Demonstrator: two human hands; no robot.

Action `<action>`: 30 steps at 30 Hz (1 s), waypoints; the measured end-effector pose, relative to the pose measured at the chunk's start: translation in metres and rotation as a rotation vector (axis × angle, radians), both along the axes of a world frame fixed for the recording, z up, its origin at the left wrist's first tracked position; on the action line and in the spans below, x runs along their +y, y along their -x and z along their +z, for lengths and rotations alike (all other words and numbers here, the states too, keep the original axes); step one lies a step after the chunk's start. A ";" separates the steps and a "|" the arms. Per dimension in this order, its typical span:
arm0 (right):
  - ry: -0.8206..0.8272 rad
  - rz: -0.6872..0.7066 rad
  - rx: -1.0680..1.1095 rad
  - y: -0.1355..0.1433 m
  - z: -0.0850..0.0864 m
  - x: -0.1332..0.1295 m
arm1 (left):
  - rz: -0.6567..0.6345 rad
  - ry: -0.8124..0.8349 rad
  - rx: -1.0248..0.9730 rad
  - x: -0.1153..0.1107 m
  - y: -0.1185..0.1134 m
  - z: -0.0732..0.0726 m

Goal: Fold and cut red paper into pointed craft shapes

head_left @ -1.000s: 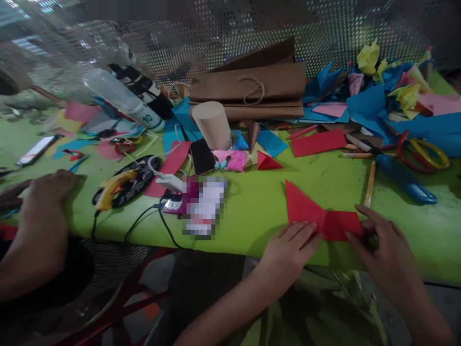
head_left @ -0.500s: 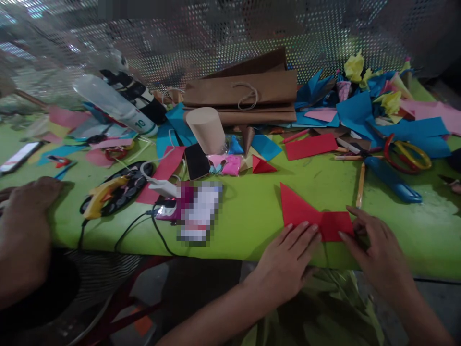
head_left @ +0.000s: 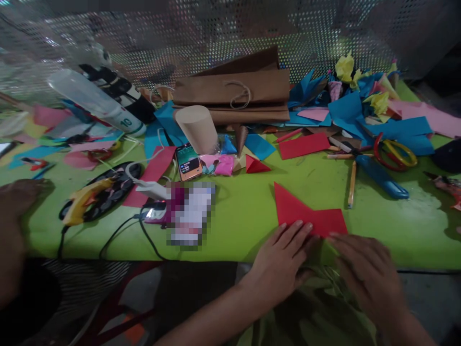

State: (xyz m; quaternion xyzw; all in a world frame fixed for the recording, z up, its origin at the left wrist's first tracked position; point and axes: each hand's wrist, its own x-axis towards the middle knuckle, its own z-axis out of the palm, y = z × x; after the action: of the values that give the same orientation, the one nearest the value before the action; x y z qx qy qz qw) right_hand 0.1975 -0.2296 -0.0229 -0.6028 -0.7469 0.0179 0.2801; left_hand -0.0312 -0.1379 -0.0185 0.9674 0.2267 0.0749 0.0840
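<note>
A folded red paper [head_left: 309, 211] lies on the green tabletop [head_left: 237, 211] near its front edge, with a pointed flap at its upper left and a rectangular part at its right. The fingers of my left hand [head_left: 284, 259] rest flat and spread across the paper's lower left edge. My right hand [head_left: 370, 274] has its fingers stretched out at the lower right edge, with the fingertips touching the paper. A pencil [head_left: 352, 185] lies just beyond the paper on the right.
Blue-handled scissors [head_left: 383, 178] lie at the right, before heaped coloured paper. A phone [head_left: 188, 162], a cardboard tube [head_left: 197, 129], a yellow glue gun [head_left: 84, 202] and cables are left of centre. Another person's hand [head_left: 27, 192] rests at the far left.
My right hand has slid from the paper's right end to its lower edge, and its fingers have straightened. The dark phone's screen has lit up. The view has shifted slightly right.
</note>
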 end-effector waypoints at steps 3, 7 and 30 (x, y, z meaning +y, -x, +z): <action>0.085 0.101 -0.119 0.012 -0.007 -0.006 | 0.003 -0.014 -0.013 0.000 0.000 0.001; 0.083 0.020 -0.203 0.004 -0.014 -0.012 | -0.001 -0.020 0.010 0.002 0.004 0.002; -0.010 0.013 -0.126 -0.024 -0.011 -0.003 | 0.118 -0.034 -0.120 0.019 -0.019 0.024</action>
State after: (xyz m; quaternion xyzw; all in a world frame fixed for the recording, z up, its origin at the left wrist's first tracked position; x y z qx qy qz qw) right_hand 0.2212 -0.2328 -0.0342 -0.5964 -0.7670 -0.0220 0.2355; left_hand -0.0124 -0.1190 0.0052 0.9475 0.2765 0.1412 0.0763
